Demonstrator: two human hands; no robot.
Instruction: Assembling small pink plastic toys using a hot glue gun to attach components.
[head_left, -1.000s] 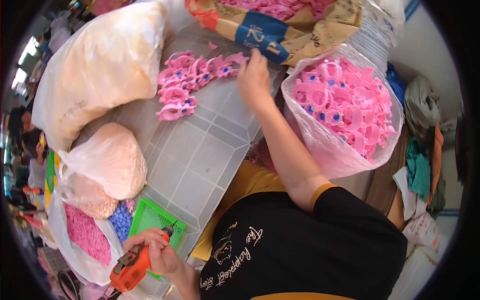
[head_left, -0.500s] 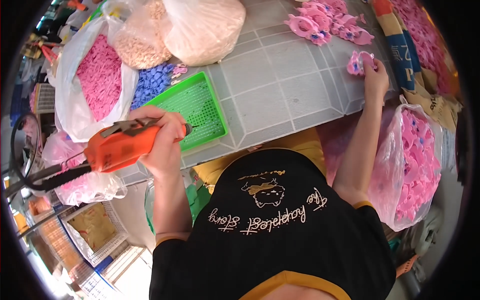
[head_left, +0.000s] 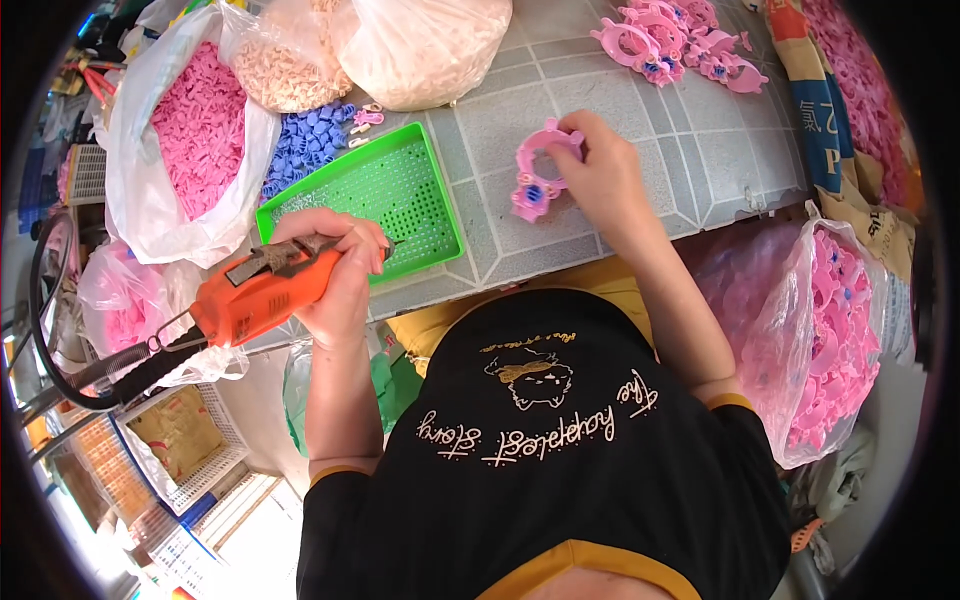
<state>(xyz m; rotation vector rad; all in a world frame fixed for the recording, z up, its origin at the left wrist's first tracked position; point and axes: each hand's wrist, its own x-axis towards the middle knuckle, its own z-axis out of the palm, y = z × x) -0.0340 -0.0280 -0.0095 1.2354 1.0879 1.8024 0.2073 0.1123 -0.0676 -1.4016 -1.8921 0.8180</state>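
My left hand (head_left: 345, 275) is wrapped round an orange electric screwdriver (head_left: 268, 294), whose tip points right over the near edge of a green perforated tray (head_left: 452, 215). A black cable and a spring run from its rear to the left. Above the grey tiled table, my right hand (head_left: 610, 180) pinches a pink plastic ring-shaped part (head_left: 537, 165) with small knobs and a blue piece (head_left: 534, 193) at its lower end. The ring stands right of the tray, apart from the screwdriver. Small screws lie in the tray.
Several similar pink parts (head_left: 655, 40) lie in a pile at the far right. Behind the tray are small blue pieces (head_left: 308, 140) and bags of pink pieces (head_left: 200, 130) and beige pieces (head_left: 290, 60). A plastic bag of pink parts (head_left: 835, 340) hangs beside the table's right edge.
My right hand has brought the pink ring-shaped part left and nearer, from beside the far-right pile toward the tray. The screwdriver in my left hand has shifted slightly right and down.
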